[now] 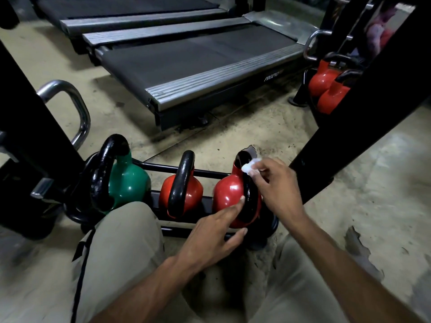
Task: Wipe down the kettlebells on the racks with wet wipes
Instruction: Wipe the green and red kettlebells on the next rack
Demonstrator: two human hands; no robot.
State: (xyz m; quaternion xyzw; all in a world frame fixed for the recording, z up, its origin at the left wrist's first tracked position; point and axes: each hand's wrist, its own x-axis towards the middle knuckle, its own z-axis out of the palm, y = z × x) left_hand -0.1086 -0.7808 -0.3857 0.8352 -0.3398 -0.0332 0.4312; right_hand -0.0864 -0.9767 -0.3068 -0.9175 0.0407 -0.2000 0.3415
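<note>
Rack [207,174], low and black, stands on the floor at 6 o'clock, just ahead of the person's knees [126,241] in beige trousers, and carries a row of kettlebells. The right hand [277,190] pinches a crumpled white wipe [250,167] between thumb and fingertips and presses it to the top of the black handle of the end kettlebell [229,194], a red one at the 3 o'clock end of the row. The left hand [217,234] is open with its fingers straight. Its index fingertip touches that kettlebell's red body just beside the handle, and the thumb lies apart below. At 9 o'clock of this one stands a second red kettlebell [186,192], near but apart, and further toward 9 o'clock a green kettlebell [128,183]. A treadmill [186,61] fills the view at 12 o'clock. At 2 o'clock two far kettlebells [318,83], also red, sit partly behind a black upright [363,108].
</note>
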